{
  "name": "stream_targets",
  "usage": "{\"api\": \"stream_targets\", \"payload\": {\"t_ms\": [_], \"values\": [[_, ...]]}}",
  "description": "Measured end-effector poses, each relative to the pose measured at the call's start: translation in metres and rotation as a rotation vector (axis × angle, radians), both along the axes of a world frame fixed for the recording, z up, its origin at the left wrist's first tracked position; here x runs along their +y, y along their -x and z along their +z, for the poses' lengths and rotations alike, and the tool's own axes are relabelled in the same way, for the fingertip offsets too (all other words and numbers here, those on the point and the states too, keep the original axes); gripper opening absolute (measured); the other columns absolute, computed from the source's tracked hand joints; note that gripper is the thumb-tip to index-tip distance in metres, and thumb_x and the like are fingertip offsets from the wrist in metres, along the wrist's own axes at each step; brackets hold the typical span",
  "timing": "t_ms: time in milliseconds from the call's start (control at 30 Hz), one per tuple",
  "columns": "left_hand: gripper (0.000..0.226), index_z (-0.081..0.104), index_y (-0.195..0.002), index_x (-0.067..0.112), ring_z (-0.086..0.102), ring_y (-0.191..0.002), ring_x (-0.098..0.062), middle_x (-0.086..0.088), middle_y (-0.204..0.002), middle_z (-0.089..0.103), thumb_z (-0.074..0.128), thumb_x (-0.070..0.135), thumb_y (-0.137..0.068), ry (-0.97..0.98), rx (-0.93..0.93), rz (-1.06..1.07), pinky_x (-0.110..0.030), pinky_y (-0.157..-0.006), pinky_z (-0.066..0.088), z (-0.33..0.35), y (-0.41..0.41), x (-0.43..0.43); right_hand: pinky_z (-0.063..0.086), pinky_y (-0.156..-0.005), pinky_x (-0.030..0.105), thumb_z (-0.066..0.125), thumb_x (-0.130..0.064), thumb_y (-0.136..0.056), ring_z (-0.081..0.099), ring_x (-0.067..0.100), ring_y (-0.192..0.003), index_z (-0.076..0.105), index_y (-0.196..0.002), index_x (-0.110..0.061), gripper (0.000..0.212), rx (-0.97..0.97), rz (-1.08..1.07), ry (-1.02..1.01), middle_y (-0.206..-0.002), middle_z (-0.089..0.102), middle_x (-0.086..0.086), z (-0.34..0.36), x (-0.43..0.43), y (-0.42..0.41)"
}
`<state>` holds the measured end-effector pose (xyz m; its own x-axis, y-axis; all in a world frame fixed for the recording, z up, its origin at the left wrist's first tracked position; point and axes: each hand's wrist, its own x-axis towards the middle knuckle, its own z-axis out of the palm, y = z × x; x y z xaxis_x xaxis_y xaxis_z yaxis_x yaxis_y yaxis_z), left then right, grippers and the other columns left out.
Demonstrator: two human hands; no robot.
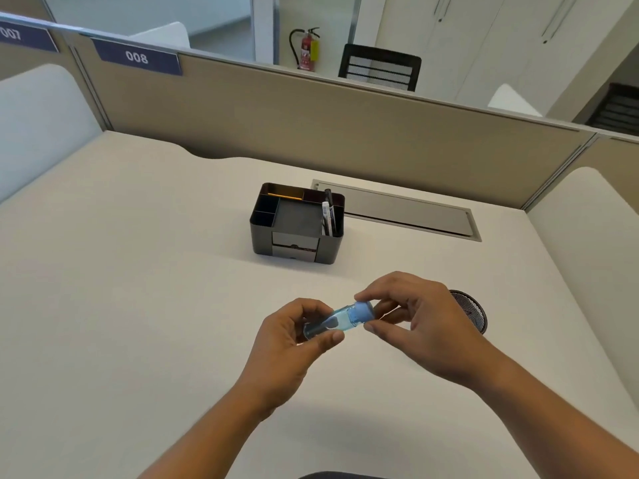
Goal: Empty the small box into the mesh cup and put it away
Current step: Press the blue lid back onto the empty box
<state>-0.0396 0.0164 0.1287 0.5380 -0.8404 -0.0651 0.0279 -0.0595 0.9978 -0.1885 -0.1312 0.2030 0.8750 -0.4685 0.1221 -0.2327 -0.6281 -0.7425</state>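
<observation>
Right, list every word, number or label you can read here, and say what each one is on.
"008": white digits on the blue nameplate on the partition.
"007": blue nameplate at the far left, first digit cut off by the frame edge.
Fire extinguisher: its label is too blurred to read.
White pen in the black desk organizer: barcode-like print, unreadable.

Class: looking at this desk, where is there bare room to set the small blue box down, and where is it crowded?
Bare desk lies left of the black organizer and in front of both hands. It is crowded where the left hand and right hand hold the small box, with the mesh cup just behind.
</observation>
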Motion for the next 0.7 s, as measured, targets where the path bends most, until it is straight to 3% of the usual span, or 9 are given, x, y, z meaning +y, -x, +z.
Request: {"api": "stream_targets", "payload": {"t_ms": [400,533,700], "values": [[0.029,0.076,-0.102,0.031,0.069,-0.083,-0.011,0.004,-0.093,0.076,0.077,0.036,-0.073,0.073,0.099,-0.116,-0.016,-0.073,0.053,0.014,-0.006,0.000,0.061,-0.078,0.022,0.080,-0.011,-0.082,0.072,0.011,-0.089,0.073,-0.110,-0.031,0.035,-0.006,0.015,0.047,-0.100,0.073,-0.017,0.005,0.005,0.001],[0.030,0.075,-0.099,0.029,0.069,-0.091,-0.014,0.008,-0.094,0.075,0.080,0.030,-0.070,0.079,0.012,-0.070,-0.022,-0.076,0.056,0.012,-0.006,0.000,0.062,-0.074,0.028,0.081,-0.023,-0.081,0.072,0.013,-0.082,0.075,-0.108,-0.028,0.028,-0.027,-0.013,0.019,-0.094,0.074,-0.013,0.003,0.008,0.003],[0.026,0.072,-0.094,0.026,0.069,-0.091,-0.016,0.012,-0.091,0.072,0.081,0.029,-0.069,0.165,-0.200,0.006,-0.018,-0.077,0.054,0.015,-0.004,0.002,0.063,-0.072,0.035,0.074,-0.037,-0.079,0.072,0.019,-0.079,0.077,-0.104,-0.022,0.030,-0.079,-0.049,-0.071,-0.088,0.075,-0.006,0.001,0.014,0.004]]}}
